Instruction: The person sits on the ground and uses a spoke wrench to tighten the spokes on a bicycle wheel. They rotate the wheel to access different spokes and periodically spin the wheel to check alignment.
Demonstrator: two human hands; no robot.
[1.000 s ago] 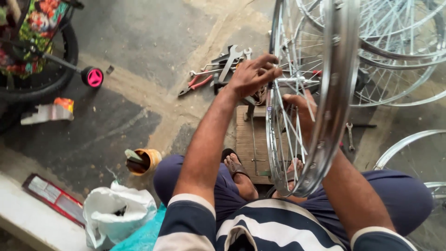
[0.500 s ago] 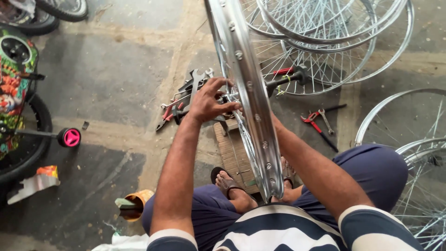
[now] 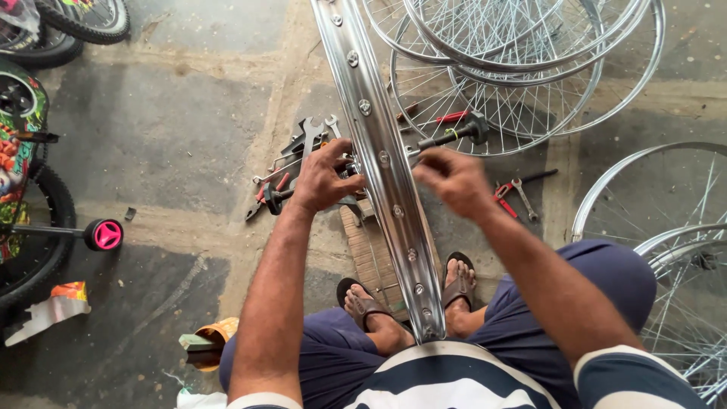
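Looking straight down over the shoulders, I have a chrome wheel rim (image 3: 382, 163) standing on edge, running from the far centre toward the lap, its near end down between the knees. Left hand (image 3: 324, 179) is on the rim's left side, fingers curled in against it by the hub area; the grip looks closed on the wheel there, though I can't make out exactly which part the fingers hold. Right hand (image 3: 450, 180) sits just right of the rim, fingers bunched together; it's blurred, and I cannot tell whether that grip is pinching a spoke or holding nothing. An axle end (image 3: 453, 135) sticks out to the far right of the rim, just beyond the right hand.

On the concrete floor (image 3: 166, 136) behind the left hand lies a scatter of spanners (image 3: 310, 136) and red-handled pliers (image 3: 265, 197). More pliers (image 3: 506, 198) lie right of the right hand. Stacked spoked wheels (image 3: 515, 68) fill the far right. Both sandalled feet (image 3: 413, 299) rest on a slatted wooden board (image 3: 372, 257). A small pink wheel (image 3: 104, 235) sits at the left beside a child's bicycle tyre (image 3: 38, 242).
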